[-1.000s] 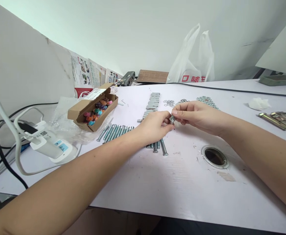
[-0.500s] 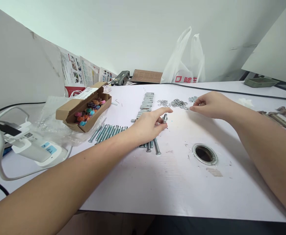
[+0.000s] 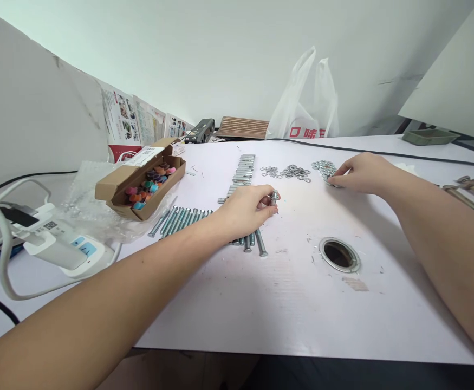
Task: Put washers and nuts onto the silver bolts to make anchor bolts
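Upright fastener (image 3: pixel 274 197), mid-table: silvery metal, catching the light
Bolts (image 3: pixel 261 242), nearer: smooth grey metal, softly shiny
Nuts (image 3: pixel 322 166), far right: bright, glinting metal
Washers (image 3: pixel 296 173), beside them: duller grey metal
Tabletop (image 3: pixel 220 303): smooth white, low sheen, scuffed in places
Carton (image 3: pixel 159 201), left: matt brown cardboard
Bubble wrap (image 3: pixel 78 189), left: clear, bumpy plastic
Charger (image 3: pixel 58 250), near left: smooth white plastic
Carrier bag (image 3: pixel 287 111), far: thin, crinkled, see-through plastic
Leaflets (image 3: pixel 118 116), far left: printed paper
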{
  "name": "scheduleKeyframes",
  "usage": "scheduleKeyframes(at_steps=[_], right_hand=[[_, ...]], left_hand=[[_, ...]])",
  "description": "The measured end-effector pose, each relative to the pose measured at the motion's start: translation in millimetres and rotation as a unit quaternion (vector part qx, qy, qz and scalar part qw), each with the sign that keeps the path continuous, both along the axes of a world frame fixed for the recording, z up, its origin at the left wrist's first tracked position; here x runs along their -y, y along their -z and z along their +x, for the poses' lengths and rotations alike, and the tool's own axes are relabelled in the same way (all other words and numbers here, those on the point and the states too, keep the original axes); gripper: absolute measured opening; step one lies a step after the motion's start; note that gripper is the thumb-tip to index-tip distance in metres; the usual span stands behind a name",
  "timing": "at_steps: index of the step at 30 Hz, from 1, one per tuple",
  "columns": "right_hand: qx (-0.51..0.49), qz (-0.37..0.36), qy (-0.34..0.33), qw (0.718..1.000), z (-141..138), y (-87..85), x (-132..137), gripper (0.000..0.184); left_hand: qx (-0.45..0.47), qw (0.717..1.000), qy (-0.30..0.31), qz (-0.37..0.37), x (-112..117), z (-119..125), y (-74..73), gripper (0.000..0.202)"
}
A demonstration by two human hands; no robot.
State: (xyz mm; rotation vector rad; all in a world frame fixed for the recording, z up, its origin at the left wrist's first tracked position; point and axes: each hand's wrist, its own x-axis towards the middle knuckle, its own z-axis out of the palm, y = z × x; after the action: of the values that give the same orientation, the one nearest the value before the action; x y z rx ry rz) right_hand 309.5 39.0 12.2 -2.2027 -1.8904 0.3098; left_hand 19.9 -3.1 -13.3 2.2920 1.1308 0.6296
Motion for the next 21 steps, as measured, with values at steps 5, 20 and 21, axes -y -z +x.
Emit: scheduleKeyframes(at_steps=[5, 20, 21], right_hand=[[-0.007, -0.013, -0.022, 1.0, 1.3, 4.7, -2.9, 0.026], [0.022, -0.06, 0.018, 0.998, 11.2, 15.8, -21.9, 0.031], [0.022, -0.061, 0.011, 0.998, 11.7, 15.5, -21.2, 0.031]], left_hand=[[-0.01, 1.0, -0.013, -0.007, -0.5, 0.5, 0.0, 0.02], [-0.004, 1.0, -0.022, -0.019, 1.5, 2.3, -1.8, 0.014], [-0.004, 1.0, -0.023, -0.021, 1.6, 2.3, -2.0, 0.014]])
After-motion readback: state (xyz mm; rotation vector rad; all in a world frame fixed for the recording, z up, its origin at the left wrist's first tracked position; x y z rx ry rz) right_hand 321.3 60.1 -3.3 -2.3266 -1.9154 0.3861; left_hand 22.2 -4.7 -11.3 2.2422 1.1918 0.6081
